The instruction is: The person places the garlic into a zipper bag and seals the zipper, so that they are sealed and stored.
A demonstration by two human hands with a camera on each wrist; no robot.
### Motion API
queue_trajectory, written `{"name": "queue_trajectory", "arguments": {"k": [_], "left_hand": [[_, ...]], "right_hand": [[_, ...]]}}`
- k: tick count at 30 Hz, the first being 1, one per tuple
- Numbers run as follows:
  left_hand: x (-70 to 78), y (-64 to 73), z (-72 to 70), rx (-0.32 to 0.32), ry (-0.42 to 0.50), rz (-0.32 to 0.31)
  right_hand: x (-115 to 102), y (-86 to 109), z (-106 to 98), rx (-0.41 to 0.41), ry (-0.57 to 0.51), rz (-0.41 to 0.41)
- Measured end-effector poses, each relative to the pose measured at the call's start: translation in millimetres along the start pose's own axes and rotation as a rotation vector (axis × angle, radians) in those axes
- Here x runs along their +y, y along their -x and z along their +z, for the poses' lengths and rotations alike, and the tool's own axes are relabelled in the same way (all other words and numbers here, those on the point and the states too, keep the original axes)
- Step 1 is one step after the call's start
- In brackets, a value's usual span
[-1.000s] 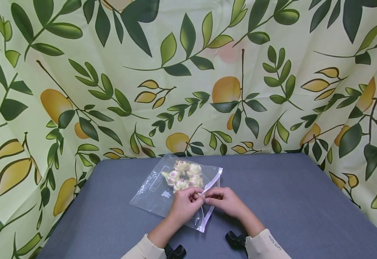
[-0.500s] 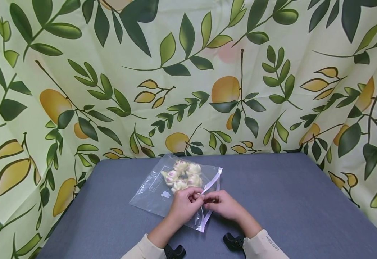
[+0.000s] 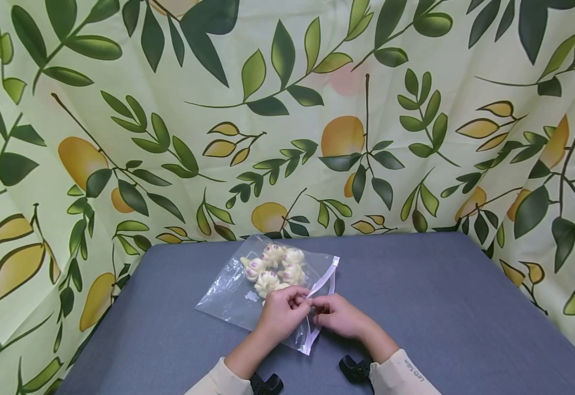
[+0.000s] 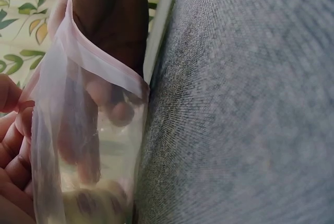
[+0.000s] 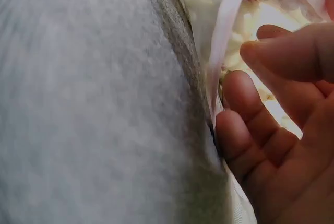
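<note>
A clear zip bag (image 3: 228,307) with a pale pink-white zip strip lies on the table, several white garlic bulbs (image 3: 268,282) with purple marks inside it. My left hand (image 3: 282,310) pinches the upper edge of its mouth; in the left wrist view those fingers (image 4: 18,151) hold the film raised. My right hand (image 3: 340,315) is at the open mouth, its fingers reaching inside. Through the film, the left wrist view shows a right fingertip (image 4: 88,172) just by a garlic bulb (image 4: 94,203). In the right wrist view the right hand's fingers (image 5: 237,135) are loosely bent, gripping nothing.
The table (image 3: 445,307) is covered in grey-blue cloth. A hanging cloth (image 3: 287,137) printed with leaves and fruit stands behind and at both sides. Black wrist mounts (image 3: 355,368) sit below both wrists. The zip's white slider (image 3: 336,261) is at the mouth's far corner.
The garlic bulbs have shifted left, deeper into the bag, and one more shows beside my left fingers. My right hand has moved slightly left and down into the mouth. The left hand stays put.
</note>
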State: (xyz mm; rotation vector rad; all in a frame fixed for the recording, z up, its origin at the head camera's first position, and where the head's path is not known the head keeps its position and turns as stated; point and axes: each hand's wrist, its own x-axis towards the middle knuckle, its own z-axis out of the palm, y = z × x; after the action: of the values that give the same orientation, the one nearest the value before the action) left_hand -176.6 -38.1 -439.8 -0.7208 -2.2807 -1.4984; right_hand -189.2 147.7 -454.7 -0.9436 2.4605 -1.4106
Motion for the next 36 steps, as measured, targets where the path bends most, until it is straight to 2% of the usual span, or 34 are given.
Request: {"name": "queue_trajectory", "arguments": {"k": [5,10,13,15,17,20,24,29,36], "left_hand": [[-1.0,-0.1,-0.9,-0.049,-0.010,-0.008],[-2.8,0.2,-0.1,-0.115,-0.030,-0.027],[-2.6,0.6,0.1,-0.152,-0.032,-0.044],[-2.5,0.8,0.2,-0.171,-0.034,-0.058],[-2.5,0.9,0.3,-0.189,-0.047,-0.073],[-3.3,1.2,0.5,-0.230,-0.080,-0.094],[-4.9,1.4,0.9,-0.294,-0.132,-0.101],[-5.8,0.9,1.5,-0.347,-0.152,-0.120],[-4.7,2.7,0.4,-0.440,-0.164,-0.148]], "right_hand": [[3,-0.3,-6,0.146,-0.026,0.114],[5,-1.4,-9,0.419,-0.114,0.290],[6,-1.8,-10,0.597,-0.169,0.363],[7,-2.4,-11,0.687,-0.192,0.394],[9,-2.5,-12,0.738,-0.182,0.420],[12,-3.1,-13,0.746,-0.094,0.460],[15,-3.0,-13,0.663,0.009,0.467],[17,-3.2,-12,0.561,0.035,0.407],[15,-3.3,-9,0.509,0.086,0.381]]}}
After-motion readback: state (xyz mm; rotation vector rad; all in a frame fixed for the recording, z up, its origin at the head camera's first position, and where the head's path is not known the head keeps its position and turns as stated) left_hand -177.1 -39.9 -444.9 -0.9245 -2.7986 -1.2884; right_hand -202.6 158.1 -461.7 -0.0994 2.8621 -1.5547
